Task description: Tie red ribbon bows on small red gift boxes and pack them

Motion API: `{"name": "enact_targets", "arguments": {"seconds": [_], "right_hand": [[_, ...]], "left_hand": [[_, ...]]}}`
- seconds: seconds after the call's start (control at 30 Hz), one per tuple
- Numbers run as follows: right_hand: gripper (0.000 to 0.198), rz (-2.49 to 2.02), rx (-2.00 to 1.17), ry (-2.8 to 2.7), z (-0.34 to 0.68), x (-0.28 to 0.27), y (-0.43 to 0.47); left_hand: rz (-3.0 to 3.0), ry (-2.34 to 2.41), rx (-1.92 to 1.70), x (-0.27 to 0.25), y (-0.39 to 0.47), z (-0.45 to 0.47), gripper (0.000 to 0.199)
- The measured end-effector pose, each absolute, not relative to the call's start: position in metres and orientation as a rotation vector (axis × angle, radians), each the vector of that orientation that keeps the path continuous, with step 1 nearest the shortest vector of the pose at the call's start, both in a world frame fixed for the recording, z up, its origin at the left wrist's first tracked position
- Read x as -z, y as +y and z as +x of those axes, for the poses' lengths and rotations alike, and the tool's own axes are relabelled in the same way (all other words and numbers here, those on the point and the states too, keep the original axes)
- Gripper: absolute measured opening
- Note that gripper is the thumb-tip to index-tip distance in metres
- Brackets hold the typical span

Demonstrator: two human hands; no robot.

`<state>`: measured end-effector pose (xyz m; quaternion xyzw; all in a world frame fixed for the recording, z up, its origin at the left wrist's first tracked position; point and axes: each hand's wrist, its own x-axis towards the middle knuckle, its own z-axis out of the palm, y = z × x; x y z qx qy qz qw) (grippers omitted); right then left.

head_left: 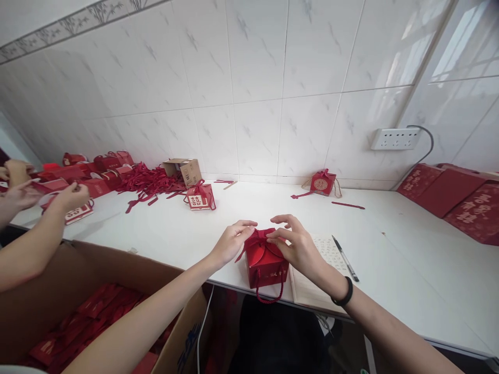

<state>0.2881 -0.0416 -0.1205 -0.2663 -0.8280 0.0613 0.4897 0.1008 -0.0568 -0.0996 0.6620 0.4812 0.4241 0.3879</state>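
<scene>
A small red gift box (266, 267) with a red rope handle stands upright at the table's front edge. On its top is a red ribbon bow (260, 236). My left hand (233, 240) is at the bow's left side, thumb and fingertips closed on the ribbon. From the right, my right hand (295, 240) pinches the bow's other side between thumb and forefinger, its other fingers raised. The knot's details are too small to tell. An open notebook (312, 293) with handwriting lies partly under my right forearm, a pen (345, 258) beside it.
Finished-looking boxes, one white-and-red (200, 197) and one red (323, 183), stand near the wall. A ribbon pile (146, 179) lies by a small carton (183, 170). At left, co-workers' hands (74, 197) handle boxes. A large carton (93, 259) stands below; red bags (448, 200) lie right.
</scene>
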Motion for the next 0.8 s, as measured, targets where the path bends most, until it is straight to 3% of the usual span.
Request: {"name": "enact_targets", "arguments": {"seconds": [0.23, 0.67, 0.8], "right_hand": [[0.016, -0.657, -0.101, -2.097, 0.303, 0.111, -0.040], [0.022, -0.635, 0.197, -2.301, 0.321, 0.109, -0.044], [0.014, -0.709, 0.047, -2.283, 0.322, 0.110, -0.044]], "left_hand": [[1.975, 1.464, -1.044, 0.091, -0.074, 0.094, 0.032], [1.885, 1.500, -1.090, 0.093, -0.089, 0.101, 0.017], [1.894, 1.509, -1.059, 0.094, -0.088, 0.098, 0.014]]}}
